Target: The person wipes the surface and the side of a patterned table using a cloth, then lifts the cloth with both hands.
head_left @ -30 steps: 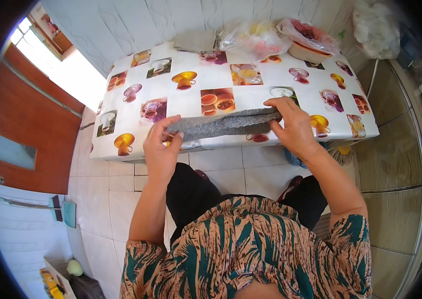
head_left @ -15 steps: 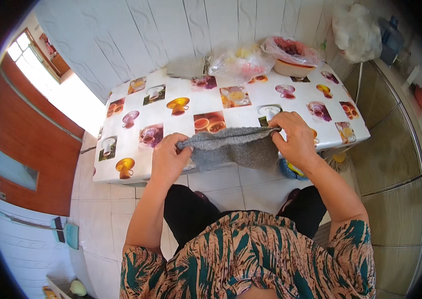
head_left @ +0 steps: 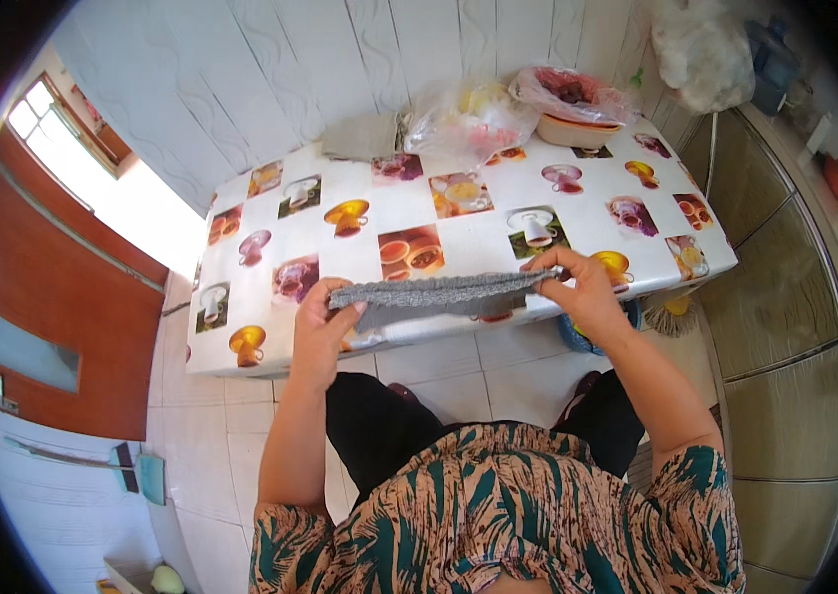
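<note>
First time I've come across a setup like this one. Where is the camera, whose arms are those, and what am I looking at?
There is no robot here. A person wears a wide fisheye camera on their head, looking down, so straight edges bend and their own patterned top fills the bottom. The bare left hand and right hand are theirs. Each pinches one end of a gray cloth, stretched between them at the table's near edge. The table wears a cup-print cover. Along its back lie a folded grayish cloth, a filled clear plastic bag and a tan basin with plastic over it.
</note>
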Tool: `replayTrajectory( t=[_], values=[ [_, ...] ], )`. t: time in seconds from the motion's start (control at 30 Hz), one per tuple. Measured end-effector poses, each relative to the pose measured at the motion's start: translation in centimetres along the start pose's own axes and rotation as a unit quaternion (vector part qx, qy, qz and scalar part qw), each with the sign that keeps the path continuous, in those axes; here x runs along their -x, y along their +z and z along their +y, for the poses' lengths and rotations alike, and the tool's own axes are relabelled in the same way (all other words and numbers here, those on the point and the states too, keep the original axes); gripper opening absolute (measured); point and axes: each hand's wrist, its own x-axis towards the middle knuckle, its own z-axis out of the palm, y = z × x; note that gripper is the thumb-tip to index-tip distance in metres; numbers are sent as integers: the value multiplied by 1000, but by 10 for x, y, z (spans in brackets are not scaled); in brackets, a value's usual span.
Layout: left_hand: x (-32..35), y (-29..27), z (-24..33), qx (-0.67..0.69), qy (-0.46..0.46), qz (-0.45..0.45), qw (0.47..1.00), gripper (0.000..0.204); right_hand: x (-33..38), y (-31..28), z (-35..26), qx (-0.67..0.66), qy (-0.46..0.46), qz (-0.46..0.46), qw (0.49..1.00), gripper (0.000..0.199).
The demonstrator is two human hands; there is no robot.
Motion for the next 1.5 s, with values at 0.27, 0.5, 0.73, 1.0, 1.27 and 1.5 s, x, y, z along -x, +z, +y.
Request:
replayTrajectory(
  t=[0.27, 0.5, 0.73, 1.0, 1.27, 1.5],
  values=[
    [-5, 52, -42, -120, 159, 234, 951, 17, -12, 52, 13, -179, -44, 183, 966, 12],
    [-13, 43, -56, -311, 204, 254, 893, 19, -17, 57, 41, 146, -102, 223, 958, 18],
    [-51, 28, -59, -484, 98, 192, 848, 31, -54, 60, 48, 383, -134, 189, 894, 32],
    [-46, 57, -46, -511, 225, -14, 829, 59, -51, 91, 24, 359, -219, 137, 897, 45],
    [-32, 68, -70, -606, 120, -78, 783, 70, -34, 103, 57, 460, -125, -49, 878, 76],
    [-31, 44, -66, -640, 85, -38, 763, 74, -35, 86, 62, 440, -136, -49, 886, 78]
  ],
)
